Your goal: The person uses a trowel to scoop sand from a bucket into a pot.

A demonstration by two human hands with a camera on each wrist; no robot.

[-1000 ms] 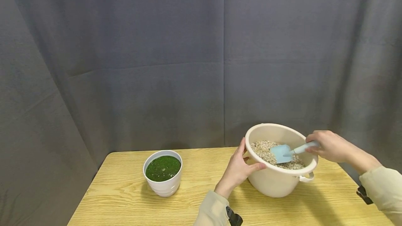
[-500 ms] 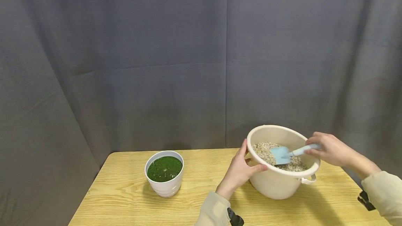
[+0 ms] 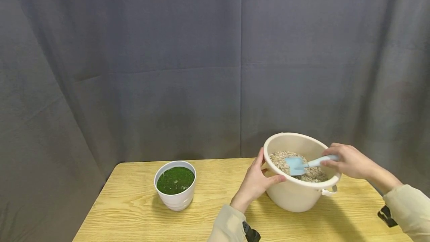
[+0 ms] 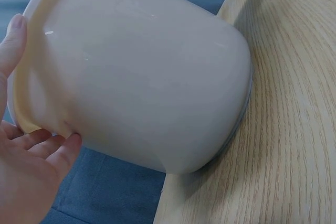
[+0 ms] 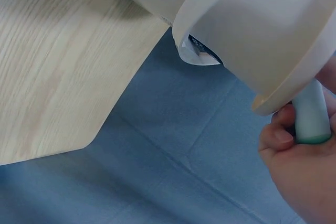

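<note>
Scoop (image 3: 299, 166) shifted slightly L within bucket (image 3: 295, 199) vs. prev. frame | R hand (image 3: 352, 161): gripping scoop | L hand (image 3: 254, 183): gripping bucket, tilted | I see scoop touching granules (image 3: 316, 176) in bucket | Pot (image 3: 177, 200): L of bucket, apart

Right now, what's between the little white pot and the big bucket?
The head view shows bare tabletop beside the white pot, then the left hand, which holds the bucket.
</note>
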